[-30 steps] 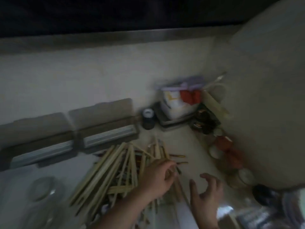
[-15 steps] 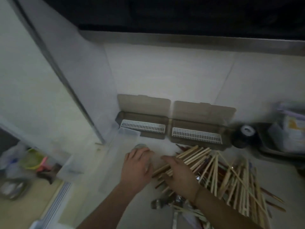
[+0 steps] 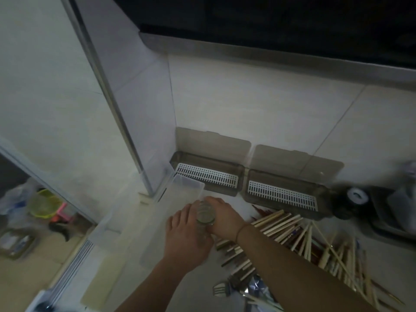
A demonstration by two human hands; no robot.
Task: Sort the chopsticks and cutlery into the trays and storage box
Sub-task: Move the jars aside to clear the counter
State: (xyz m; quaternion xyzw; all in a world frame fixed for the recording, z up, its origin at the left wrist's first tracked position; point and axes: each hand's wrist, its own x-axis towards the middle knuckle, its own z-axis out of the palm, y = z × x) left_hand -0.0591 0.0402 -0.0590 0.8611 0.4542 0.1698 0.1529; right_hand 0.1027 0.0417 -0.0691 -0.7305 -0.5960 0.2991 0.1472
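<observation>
Both hands wrapped round a small glass jar (image 3: 205, 213), left hand (image 3: 188, 235) and right hand (image 3: 221, 216) on opposite sides. Chopsticks (image 3: 279, 224) heaped just right of the right hand: light, stiff, likely rolling; best pinched mid-length in bundles. Trays (image 3: 281, 194) just beyond, clear storage box (image 3: 180, 190) touching the left hand.

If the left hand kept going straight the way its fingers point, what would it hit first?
Probably the clear storage box just beyond the fingertips of the left hand, which now holds the glass jar with the right hand. Depth is unclear; it might pass over the rim.
</observation>
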